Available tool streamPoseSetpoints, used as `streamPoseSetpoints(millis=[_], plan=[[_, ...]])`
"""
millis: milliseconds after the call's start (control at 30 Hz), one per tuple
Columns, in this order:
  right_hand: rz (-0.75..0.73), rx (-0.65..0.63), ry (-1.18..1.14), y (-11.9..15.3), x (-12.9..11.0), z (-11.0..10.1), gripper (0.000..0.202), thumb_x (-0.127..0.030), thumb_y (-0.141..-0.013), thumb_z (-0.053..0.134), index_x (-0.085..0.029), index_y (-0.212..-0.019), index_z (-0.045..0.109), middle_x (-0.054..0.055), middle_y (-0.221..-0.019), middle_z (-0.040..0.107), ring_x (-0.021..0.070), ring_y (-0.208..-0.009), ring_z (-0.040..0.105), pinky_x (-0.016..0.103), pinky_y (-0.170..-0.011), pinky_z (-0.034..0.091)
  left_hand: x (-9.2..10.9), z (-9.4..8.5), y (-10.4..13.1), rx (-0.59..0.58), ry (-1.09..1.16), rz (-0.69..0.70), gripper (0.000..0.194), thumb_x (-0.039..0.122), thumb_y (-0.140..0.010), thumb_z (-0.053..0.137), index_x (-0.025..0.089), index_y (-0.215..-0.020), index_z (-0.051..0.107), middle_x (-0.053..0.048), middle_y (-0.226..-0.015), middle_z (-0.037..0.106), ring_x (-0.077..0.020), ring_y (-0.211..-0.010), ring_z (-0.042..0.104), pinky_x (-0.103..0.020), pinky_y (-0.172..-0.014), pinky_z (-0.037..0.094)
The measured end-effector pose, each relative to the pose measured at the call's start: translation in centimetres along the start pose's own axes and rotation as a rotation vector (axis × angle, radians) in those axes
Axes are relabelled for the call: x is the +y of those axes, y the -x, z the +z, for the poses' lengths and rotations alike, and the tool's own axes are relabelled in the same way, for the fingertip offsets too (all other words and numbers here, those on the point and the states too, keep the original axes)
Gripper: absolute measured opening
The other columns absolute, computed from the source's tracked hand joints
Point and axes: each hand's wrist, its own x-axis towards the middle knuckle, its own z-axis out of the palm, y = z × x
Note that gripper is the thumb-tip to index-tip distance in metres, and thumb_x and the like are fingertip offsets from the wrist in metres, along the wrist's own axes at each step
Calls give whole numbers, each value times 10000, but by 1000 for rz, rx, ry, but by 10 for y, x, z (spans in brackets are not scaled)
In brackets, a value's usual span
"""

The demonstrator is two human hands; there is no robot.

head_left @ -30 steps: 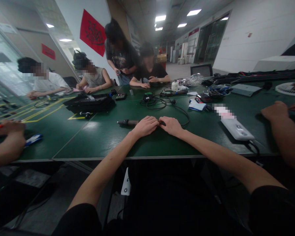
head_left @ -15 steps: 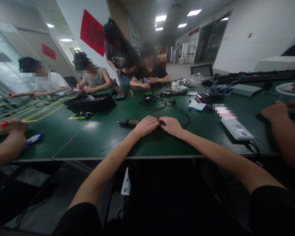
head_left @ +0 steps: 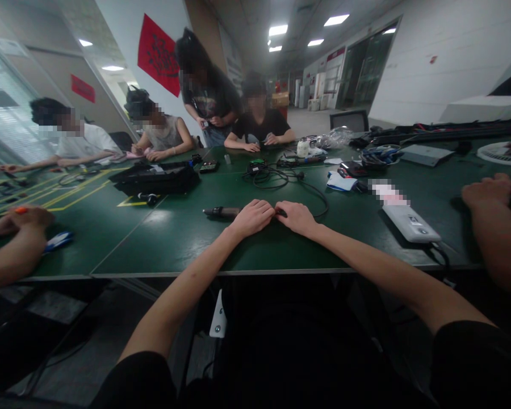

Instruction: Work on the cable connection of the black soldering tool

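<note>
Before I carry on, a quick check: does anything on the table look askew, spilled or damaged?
I see no spill or damage. Untidiest is the black cable, lying in loose loops beyond the left hand on the dark tool and the adjacent right hand.

On the green counter [head_left: 174, 244], the left hand [head_left: 255, 216] is wrapped over a screwdriver [head_left: 222, 212]; the right hand [head_left: 296, 217] curls just beside it, near a black cable [head_left: 327, 201].
</note>
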Motion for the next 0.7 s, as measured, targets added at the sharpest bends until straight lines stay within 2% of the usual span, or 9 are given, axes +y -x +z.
streamPoseSetpoints(millis=[200, 700], plan=[[-14, 12, 10, 0, 1, 1, 162, -348, -1019, 584, -266, -1135, 663, 49, -1113, 734, 237, -950, 667, 306, -717, 390, 0, 0, 0, 5, -13, 49, 215, 239, -1051, 436, 226, -1156, 623, -105, -1209, 657, -270, -1177, 566, -436, -1012, 430], [-12, 13, 20, 0, 1, 1, 143, -334, -1012, 598, -260, -1117, 662, 40, -1103, 733, 230, -932, 664, 301, -706, 377, -2, 4, 0, 69, 6, 41, 191, 252, -1048, 465, 206, -1157, 614, -95, -1153, 668, -256, -1122, 591, -421, -978, 452]])
